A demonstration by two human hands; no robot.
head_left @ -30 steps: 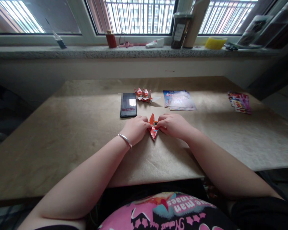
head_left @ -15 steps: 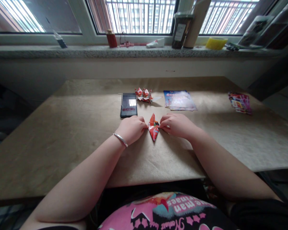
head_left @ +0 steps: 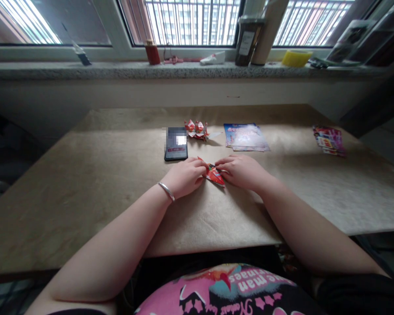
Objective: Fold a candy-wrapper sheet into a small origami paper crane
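**Origami piece pinched between two hands on the counter**

Bare wood-toned surface fills the left part of the counter. On the windowsill behind it, a small brush leans against the window frame, and a red cup stands further along.

The left hand, a silver bracelet on its wrist, lies curled on the counter. Its fingertips are closed on the left edge of the origami piece. Just beyond its knuckles lies a dark phone, face up. To the right of the phone, near the middle of the counter, sit a few finished folded figures in the same red print.

The origami piece is red, folded flat to a point. It lies low on the counter between the two hands, its tip slanting toward the near right.

The right hand mirrors the left, its fingers drawn narrow and pressing on the right side of the paper. Behind it lies a stack of printed sheets, mostly blue and pink. On the sill above stand a dark jar and a yellow tape roll. Well apart, near the right edge of the counter, lies a smaller bundle of colourful leaflets.
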